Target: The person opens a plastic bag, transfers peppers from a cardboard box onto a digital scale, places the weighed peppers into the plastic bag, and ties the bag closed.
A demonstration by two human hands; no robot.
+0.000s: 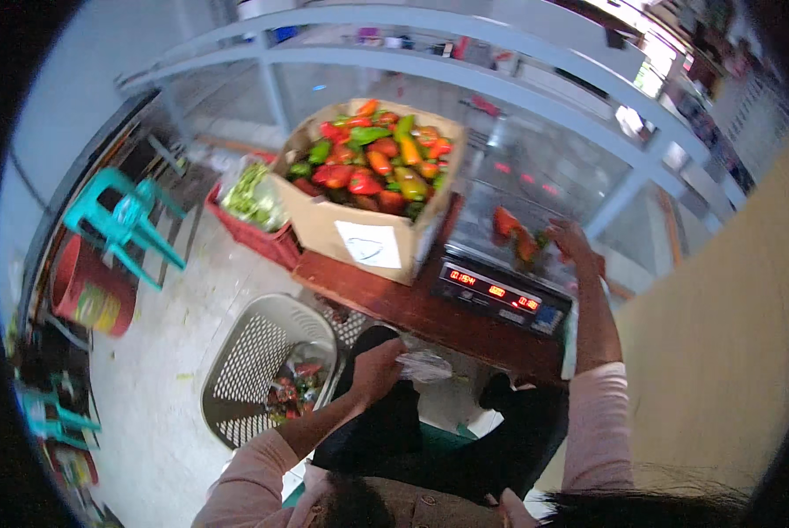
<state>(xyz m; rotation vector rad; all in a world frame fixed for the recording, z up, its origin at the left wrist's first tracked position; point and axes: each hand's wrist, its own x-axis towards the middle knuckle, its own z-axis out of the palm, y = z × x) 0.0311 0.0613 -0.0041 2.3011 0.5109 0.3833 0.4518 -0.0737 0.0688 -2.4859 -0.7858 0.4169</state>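
Note:
My left hand [379,367] is closed on a clear plastic bag [426,365] above my knee. At the right side of a digital scale [490,300] with lit red digits, my right hand [569,241] reaches over the pan, beside a few red and green peppers [518,236]. Whether its fingers hold a pepper cannot be told, as the picture is blurred there. Left of the scale stands an open cardboard box [342,228] heaped with red, orange and green peppers [378,158].
A red-brown wooden bench [394,310] bears the box and scale. Left of my legs stands a perforated plastic basket [236,369] with bagged peppers. A red crate [252,243] with green vegetables, teal stools [114,221] and a red bucket [91,290] stand farther left. A blue-grey frame [434,63] runs behind.

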